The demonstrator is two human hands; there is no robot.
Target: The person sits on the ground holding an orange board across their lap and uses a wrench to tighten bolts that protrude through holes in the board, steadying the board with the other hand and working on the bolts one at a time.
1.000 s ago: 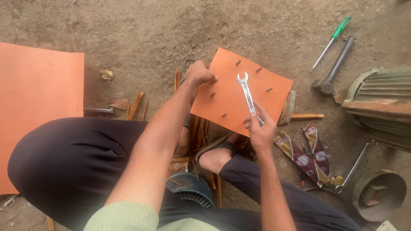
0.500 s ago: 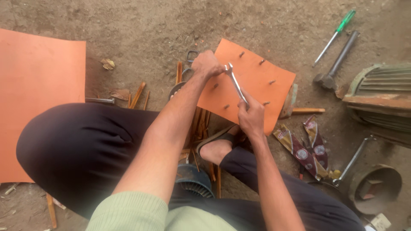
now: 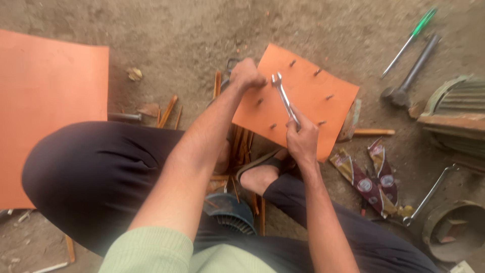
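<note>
- Head view, looking straight down: the right hand (image 3: 302, 137) is wrapped tight round the lower shaft of a steel spanner (image 3: 284, 98), its open-jaw head up at the small orange sheet (image 3: 308, 101), near that sheet's upper left part.
- The left hand (image 3: 246, 75) is curled shut at the sheet's left edge, just beside the spanner head; whatever it pinches is hidden under the knuckles, so I cannot tell what it holds.
- Handling call: the spanner looks rigid, weighty for its size and smooth, so a grip low on the shaft suits it for leverage.
- The sheet looks thin and flexible, likely to buckle or slide on the dirt floor (image 3: 177, 30); its edge seems the place to steady it.
- Small dark bolts (image 3: 328, 96) dot the sheet and look easy to scatter.
- Right of the sheet: a green-handled screwdriver (image 3: 410, 40), a hammer (image 3: 409, 76) and a ribbed motor casing (image 3: 454, 111), all well apart.
- Lower right of the sheet lie crumpled wrappers (image 3: 371, 177); left of it, wooden sticks (image 3: 167, 110) and a large orange sheet (image 3: 45, 101).
- Below the sheet, the person's sandalled foot (image 3: 260, 174) and knee crowd the working space.
</note>
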